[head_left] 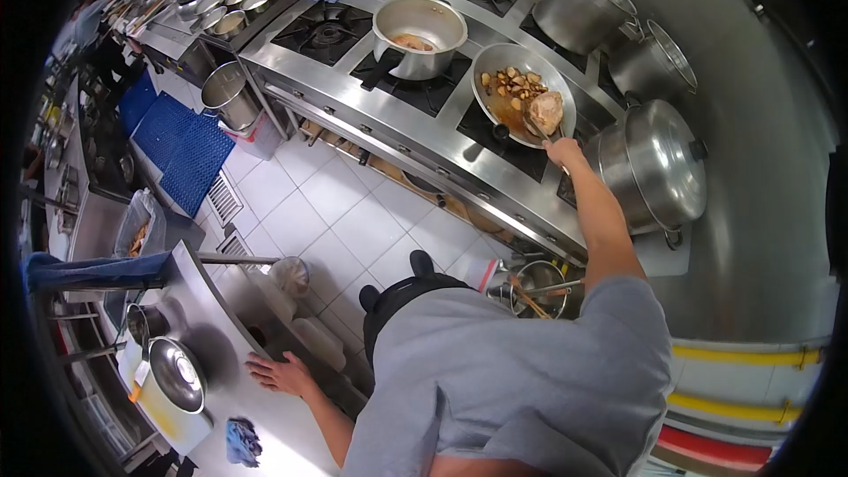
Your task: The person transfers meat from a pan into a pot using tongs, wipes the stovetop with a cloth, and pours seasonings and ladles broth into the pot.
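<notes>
My right hand [564, 152] is closed around metal tongs [545, 134], whose tips are at a large browned piece of meat [544, 111] in a frying pan [565, 79]. Whether the tips grip the meat or only touch it, I cannot tell. Beside the meat, browned chunks [514, 81] lie in brownish liquid. My left hand [279, 374] rests with spread fingers at the edge of a steel counter [231, 362]. A shiny metal bowl or pan [177, 374] and a crumpled blue cloth [242, 442] lie on that counter.
A deep pot [419, 60] with food inside stands on the stove [353, 95], its handle jutting over the front. Tall pots [583, 5] and a large lidded pot [658, 163] crowd the right end. A bucket of utensils [541, 287] stands low near my right side.
</notes>
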Available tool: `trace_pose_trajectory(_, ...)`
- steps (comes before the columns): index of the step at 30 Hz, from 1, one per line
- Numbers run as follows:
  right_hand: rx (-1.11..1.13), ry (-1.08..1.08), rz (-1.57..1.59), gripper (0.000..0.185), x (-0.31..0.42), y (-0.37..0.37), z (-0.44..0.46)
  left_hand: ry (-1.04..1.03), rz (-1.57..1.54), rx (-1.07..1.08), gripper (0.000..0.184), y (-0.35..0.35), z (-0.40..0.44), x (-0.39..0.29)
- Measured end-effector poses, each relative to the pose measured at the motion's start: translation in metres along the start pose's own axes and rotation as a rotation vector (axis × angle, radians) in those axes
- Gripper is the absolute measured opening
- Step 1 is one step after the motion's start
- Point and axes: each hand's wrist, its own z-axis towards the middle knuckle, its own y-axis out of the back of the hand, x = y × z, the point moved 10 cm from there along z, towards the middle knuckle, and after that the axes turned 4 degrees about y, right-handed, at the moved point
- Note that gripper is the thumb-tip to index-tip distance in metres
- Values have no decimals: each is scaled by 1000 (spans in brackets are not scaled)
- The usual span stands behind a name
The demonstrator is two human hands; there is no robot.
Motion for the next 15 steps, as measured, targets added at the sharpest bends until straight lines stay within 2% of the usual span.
trace_pose_trajectory(2,-49,71,-43,59,-22,-17,35,-5,-12,-6,81,2,1,-1)
trace_pose_trajectory(4,-102,135,-87,61,-20,-5,31,-7,4,-3,82,3,1,-3)
trace_pose_trajectory(6,28,141,50,66,-25,0,16,-18,8,-27,81,0,0,-3)
trace_pose_trajectory(13,23,101,203,73,-60,5,17,-55,-18,-106,80,5,-3,-5)
trace_pose_trajectory(15,74,63,426,69,-72,-7,18,-52,-17,-87,81,5,-3,-5)
